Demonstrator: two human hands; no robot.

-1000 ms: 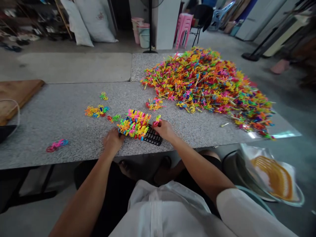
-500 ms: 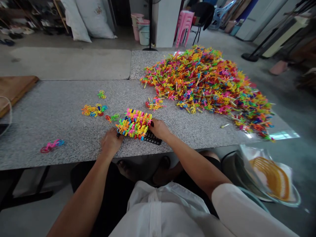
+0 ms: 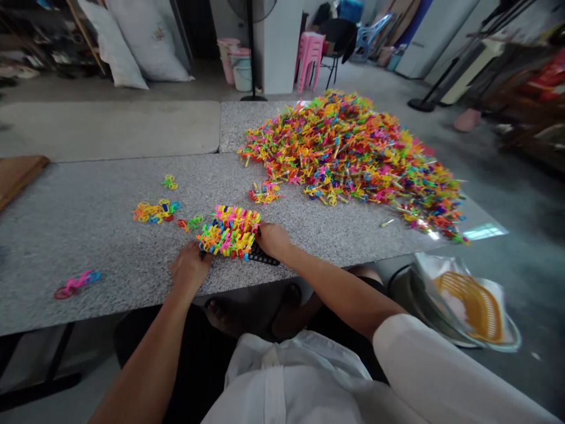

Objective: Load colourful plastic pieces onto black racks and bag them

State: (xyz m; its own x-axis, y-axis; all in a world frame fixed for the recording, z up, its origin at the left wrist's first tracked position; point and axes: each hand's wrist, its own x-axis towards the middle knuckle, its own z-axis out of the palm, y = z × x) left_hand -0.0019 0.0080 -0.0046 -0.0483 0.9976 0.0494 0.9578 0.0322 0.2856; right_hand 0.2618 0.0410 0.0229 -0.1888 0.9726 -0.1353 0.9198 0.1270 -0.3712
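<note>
Bright, even daylight; soft shadows; wide-angle warp at edges; slight blur at right, bg.

My one head-worn camera looked forward and down, close over the table's near edge (image 3: pixel 132 294); it faced the far floor beyond.
</note>
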